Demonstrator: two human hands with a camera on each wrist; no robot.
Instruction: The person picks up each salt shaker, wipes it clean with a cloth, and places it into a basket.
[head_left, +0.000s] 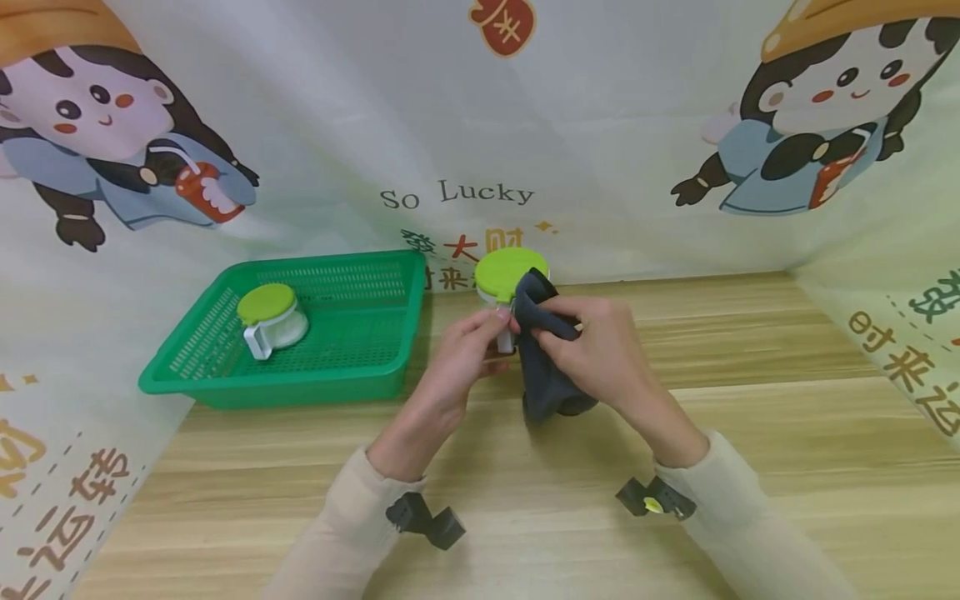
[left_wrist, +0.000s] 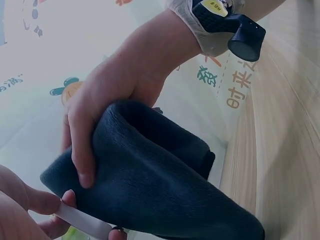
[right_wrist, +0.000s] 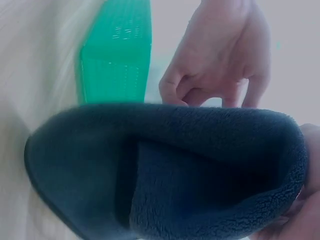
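Nearest you on the table (head_left: 525, 533) is the cloth (head_left: 551, 383), dark and folded, hanging over the middle of the top with its upper end against the jar (head_left: 512, 271). Expect it to be light, limp and grippy, with a plush face; take it by a doubled fold, since a single layer would probably flop. Your right hand (head_left: 600, 346) has just that: thumb and fingers bent in to a pinch, little gap left between them, cloth bunched in the grip.

Just beyond, near the table's far edge, the jar should feel rigid, modest in weight and perhaps slick on its smooth wall. Whether it is glass or plastic you cannot tell, so treat it as breakable. The handle (head_left: 506, 340) is the sure hold; the green lid might lift if you pull there. Your left hand (head_left: 465, 350) pinches that handle, fingers curled close around it.

Toward the far left corner sits the basket (head_left: 300, 393), with a second jar (head_left: 287, 330) inside by its left end.
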